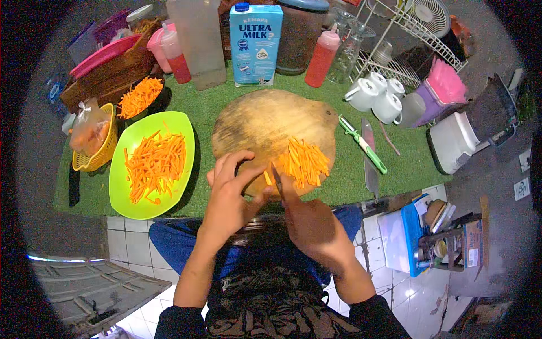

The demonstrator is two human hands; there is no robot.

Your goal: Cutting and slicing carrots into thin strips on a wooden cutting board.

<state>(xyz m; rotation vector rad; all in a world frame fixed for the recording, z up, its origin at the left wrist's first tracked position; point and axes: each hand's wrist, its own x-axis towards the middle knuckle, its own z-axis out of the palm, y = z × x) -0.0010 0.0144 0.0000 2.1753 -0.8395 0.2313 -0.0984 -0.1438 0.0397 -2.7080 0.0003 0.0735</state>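
Observation:
My right hand [313,229] grips a knife [276,180], its narrow blade against the round wooden cutting board [254,114]. On the board's left front part is my left hand [230,199], with a small carrot piece [267,178] between its forefinger and thumb, just left of the blade. A pile of carrot strips [305,163] lies right of the knife. More carrot sticks [154,163] fill the middle of a lime green plate [116,186] to the left. Part of the knife handle is hidden in my right fist.
Right of the board lie a green-and-white peeler [362,144] and a wide knife blade [371,178]. White cups [374,95] stand beyond. A milk carton [255,46] and squeeze bottles [322,57] line the back. A bowl of shredded carrot [139,97] and yellow basket [99,150] stand left.

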